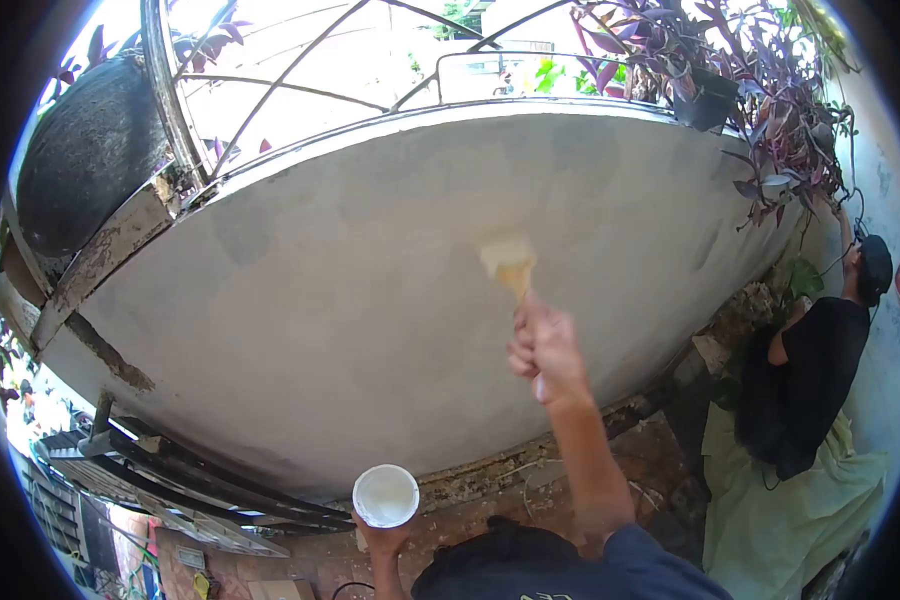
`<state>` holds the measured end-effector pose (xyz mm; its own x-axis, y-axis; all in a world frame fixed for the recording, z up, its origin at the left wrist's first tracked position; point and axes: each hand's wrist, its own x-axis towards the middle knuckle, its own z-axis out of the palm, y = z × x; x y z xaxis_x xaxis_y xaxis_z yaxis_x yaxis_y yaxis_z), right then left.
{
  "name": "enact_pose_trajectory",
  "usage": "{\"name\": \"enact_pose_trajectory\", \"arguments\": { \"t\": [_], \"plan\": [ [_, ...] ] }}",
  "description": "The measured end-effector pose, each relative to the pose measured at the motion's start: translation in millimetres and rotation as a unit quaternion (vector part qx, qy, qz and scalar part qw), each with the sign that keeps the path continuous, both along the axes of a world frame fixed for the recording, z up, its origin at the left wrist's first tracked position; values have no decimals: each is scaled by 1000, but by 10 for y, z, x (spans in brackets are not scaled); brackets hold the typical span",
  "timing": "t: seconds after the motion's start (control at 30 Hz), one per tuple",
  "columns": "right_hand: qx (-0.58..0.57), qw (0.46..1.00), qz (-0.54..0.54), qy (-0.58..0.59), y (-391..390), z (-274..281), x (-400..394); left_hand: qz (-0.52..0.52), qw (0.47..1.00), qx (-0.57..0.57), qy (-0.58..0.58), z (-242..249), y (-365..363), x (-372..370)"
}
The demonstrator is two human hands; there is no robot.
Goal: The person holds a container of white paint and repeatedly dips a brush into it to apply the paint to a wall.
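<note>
My right hand (547,350) is closed around the handle of a wide paintbrush (513,264), smeared a little by motion. Its pale bristles are up against the grey plastered wall (370,290), around the middle of its height. Low in the view, my left hand (382,537) grips a white tub (386,496) from below and beside it. Whitish paint shows inside the tub. Darker and lighter patches mark the wall's surface.
Metal railing (300,82) tops the wall, with a potted purple plant (705,98) hanging at right. Another person in black (810,370) is at the right wall, above a pale cloth (735,510). A wooden bench (180,485) stands lower left; a large dark pot (90,150) is upper left.
</note>
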<state>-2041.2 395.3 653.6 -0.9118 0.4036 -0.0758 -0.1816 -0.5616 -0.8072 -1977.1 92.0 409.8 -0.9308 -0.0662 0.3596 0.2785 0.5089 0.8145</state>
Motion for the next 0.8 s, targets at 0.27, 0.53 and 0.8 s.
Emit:
{"name": "enact_pose_trajectory", "arguments": {
  "t": [0.27,0.53,0.8],
  "plan": [
    [51,996,-34,71,469,262,-250,14,997,62,-45,26,309,140],
    [-61,929,76,-357,358,-2862,130,55,987,114,-96,202,611,231],
    [10,993,99,-60,421,-692,-72,49,989,112,-78,30,563,287]
  ]
}}
